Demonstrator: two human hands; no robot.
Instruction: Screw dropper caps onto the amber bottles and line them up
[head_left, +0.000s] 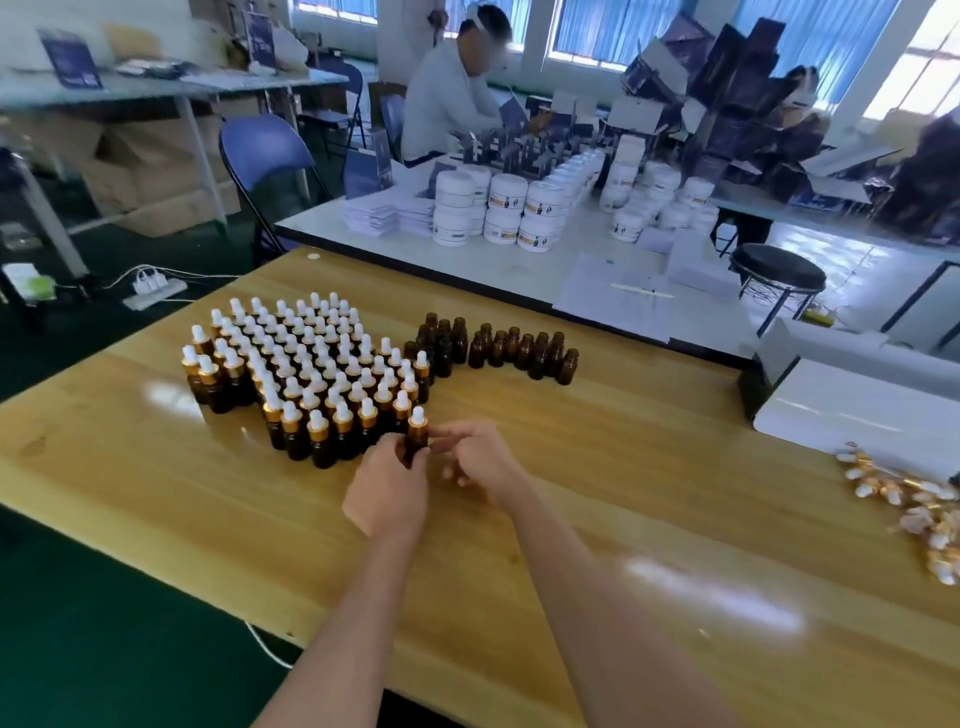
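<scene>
Amber glass bottle (415, 448) with a white-bulb, gold-collared dropper cap (417, 420): upright at the near right corner of the block of capped amber bottles (311, 374), over the pale wooden table (571, 519). Its base is hidden, so resting or lifted cannot be told.

Left hand (387, 491) grips the bottle's body, fingers wrapped round it. Right hand (480, 457) sits just beside the collar, fingers loosely curled, tips reaching toward it; whether they pinch cannot be told.

Step in hand, by judgement: final turns of the cap, then placing.

To do it well:
- Keep the body still.
- Turn by the collar, not the soft bulb.
- Stop when snug.
- Set it flush with the front row without knocking neighbours.

Uncapped amber bottles (519, 353) stand behind the block. Loose dropper caps (914, 512) lie at the far right.
</scene>
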